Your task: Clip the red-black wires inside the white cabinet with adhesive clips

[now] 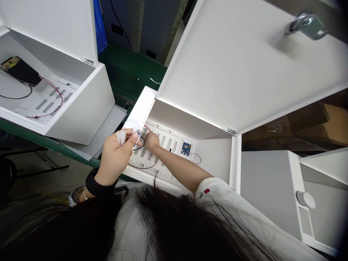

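Note:
My left hand (116, 157) is raised over a white sheet-metal cabinet (190, 121), pinching white paper-backed adhesive strips (121, 137) and a small blue-and-white part (137, 137). My right hand (151, 141) rests on the cabinet's slotted white mounting plate (148, 159), beside a looped black wire (143, 166). Its fingertips are partly hidden behind my left hand, so any grip is unclear. A blue circuit board (186, 148) sits on the plate, to the right of my right hand, with a thin red-and-black wire (196, 157) leading from it.
A second open white cabinet (78, 105) at the left holds a black box and red and black wires. Its neighbour's open door with a metal lock (307, 26) looms at the upper right. Both stand on a green bench (130, 74). Hair hangs across the bottom.

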`<state>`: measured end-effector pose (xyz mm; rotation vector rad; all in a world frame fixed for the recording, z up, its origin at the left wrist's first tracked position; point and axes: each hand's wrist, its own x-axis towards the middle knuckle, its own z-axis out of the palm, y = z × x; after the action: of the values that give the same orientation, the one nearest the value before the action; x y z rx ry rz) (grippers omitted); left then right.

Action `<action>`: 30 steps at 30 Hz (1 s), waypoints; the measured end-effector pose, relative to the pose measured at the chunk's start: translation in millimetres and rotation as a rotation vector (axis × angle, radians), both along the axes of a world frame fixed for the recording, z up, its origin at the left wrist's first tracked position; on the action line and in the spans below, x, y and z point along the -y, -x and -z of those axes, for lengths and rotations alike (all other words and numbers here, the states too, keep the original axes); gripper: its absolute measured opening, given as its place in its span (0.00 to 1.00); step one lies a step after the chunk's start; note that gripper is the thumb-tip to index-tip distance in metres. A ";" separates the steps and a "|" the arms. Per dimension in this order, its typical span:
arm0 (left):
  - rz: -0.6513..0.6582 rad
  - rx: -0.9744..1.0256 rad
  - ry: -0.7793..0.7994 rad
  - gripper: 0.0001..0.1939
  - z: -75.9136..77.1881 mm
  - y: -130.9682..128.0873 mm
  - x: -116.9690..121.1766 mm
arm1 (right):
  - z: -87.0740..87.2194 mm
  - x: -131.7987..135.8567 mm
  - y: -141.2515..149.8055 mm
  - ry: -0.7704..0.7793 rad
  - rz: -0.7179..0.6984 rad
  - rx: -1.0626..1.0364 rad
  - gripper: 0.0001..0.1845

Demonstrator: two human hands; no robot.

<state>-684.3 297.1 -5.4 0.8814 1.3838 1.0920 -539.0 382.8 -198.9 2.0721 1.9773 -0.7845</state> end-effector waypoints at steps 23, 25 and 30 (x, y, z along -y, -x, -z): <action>-0.019 0.031 -0.005 0.14 0.8 -1.8 -0.6 | 25.4 15.8 -24.3 -0.151 -0.102 -0.164 0.14; -0.024 0.019 -0.006 0.14 0.1 -1.9 -0.6 | 26.1 15.2 -23.5 -0.150 -0.127 -0.170 0.15; -0.016 0.016 -0.004 0.14 -1.5 -2.0 0.1 | 27.6 11.0 -18.8 -0.156 -0.114 -0.178 0.15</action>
<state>-682.3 297.0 -3.9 0.8641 1.3780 1.1125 -520.2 371.8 -226.5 2.0102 2.2973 -0.8425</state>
